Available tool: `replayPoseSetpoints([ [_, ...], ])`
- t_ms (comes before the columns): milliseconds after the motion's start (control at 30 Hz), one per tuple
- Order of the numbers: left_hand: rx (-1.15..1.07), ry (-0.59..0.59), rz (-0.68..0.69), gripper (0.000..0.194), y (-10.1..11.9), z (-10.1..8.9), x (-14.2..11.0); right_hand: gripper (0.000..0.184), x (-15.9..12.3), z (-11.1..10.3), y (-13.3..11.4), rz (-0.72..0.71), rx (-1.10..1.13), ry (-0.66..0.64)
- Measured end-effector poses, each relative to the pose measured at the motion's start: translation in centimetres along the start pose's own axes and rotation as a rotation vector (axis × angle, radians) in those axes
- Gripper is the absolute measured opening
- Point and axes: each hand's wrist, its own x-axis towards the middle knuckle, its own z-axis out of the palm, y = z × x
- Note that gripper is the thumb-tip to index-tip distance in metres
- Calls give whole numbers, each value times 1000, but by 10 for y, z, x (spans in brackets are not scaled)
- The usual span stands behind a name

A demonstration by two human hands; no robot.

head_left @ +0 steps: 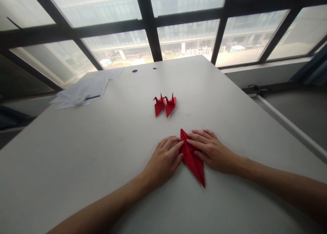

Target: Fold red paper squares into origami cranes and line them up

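Observation:
A sheet of red origami paper point(192, 157), folded into a long narrow diamond, lies on the white table with a crease down its middle. At its left edge rests my left hand point(165, 159), its fingers stretched out and their tips touching the paper. My right hand point(211, 151) lies over the upper right side with its fingers spread flat on the red surface. Neither hand grips the paper. Farther back, two finished red paper cranes stand side by side, a left crane point(159, 107) and a right crane point(170, 107).
The white table point(102, 165) reaches back to large dark-framed windows point(150, 26). Printed paper sheets point(94, 84) lie at its back left, with a dark pen point(92, 97) on them. A round cable hole point(134, 71) sits near the far edge.

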Motion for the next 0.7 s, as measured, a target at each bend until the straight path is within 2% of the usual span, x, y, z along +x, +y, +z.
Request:
replayPoseSetpoints([
  [67, 0, 0, -2, 37, -1, 1, 0, 39, 1, -1, 0, 86, 63, 90],
  [167, 27, -8, 13, 39, 0, 1, 0, 30, 4, -5, 1, 305, 181, 189],
  [267, 53, -22, 24, 40, 1, 1, 0, 31, 10, -12, 2, 463, 339, 107],
  [433, 60, -16, 11, 40, 1, 0, 1, 45, 31, -30, 0, 649, 719, -68],
  [533, 49, -5, 2, 41, 0, -1, 2, 49, 47, -34, -1, 768, 839, -131],
  [600, 30, 1, -3, 43, 0, -1, 2, 48, 55, -29, -1, 790, 870, -137],
  [700, -9, 26, -15, 47, -3, 0, 2, 39, 60, -18, 0, 744, 912, -161],
])
